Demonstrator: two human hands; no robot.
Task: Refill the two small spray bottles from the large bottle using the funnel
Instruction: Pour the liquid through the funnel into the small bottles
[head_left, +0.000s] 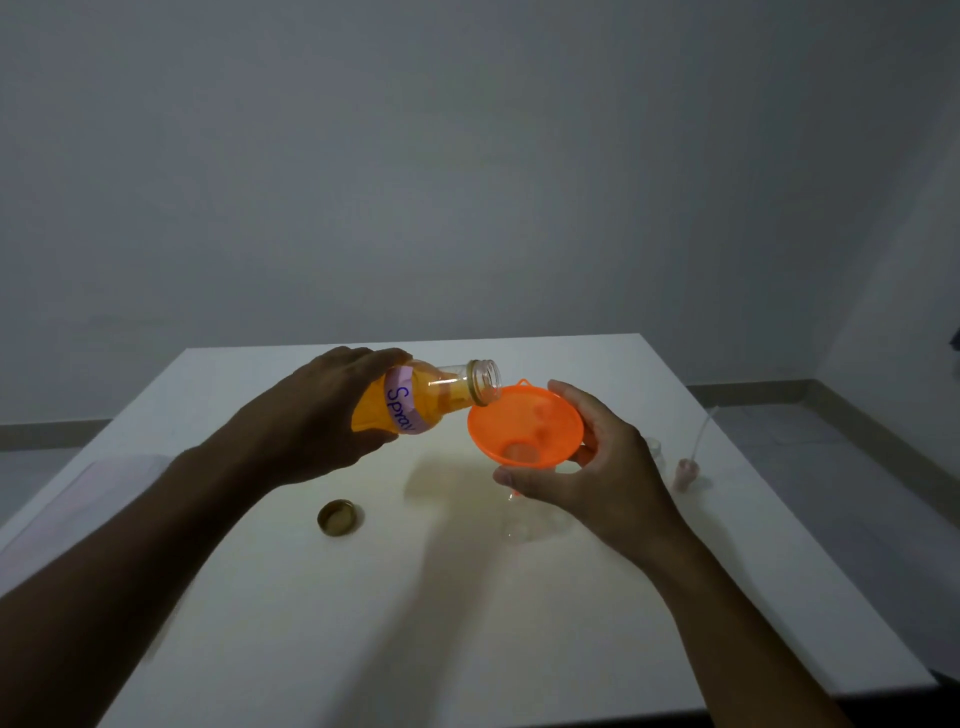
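Note:
My left hand (332, 415) grips the large bottle (415, 400), which holds orange liquid and bears a pink label. It is tilted almost level, its open mouth over the rim of the orange funnel (524, 426). My right hand (587, 462) wraps the funnel from the right and below. The funnel's spout goes down into a clear small spray bottle (519, 519), mostly hidden under my hand. Behind my right hand, a second clear small bottle (653, 447) barely shows.
A gold bottle cap (340, 517) lies on the white table (363, 623) in front of my left hand. A pink spray pump with a long dip tube (688, 470) stands near the table's right edge. Behind the table is a grey wall.

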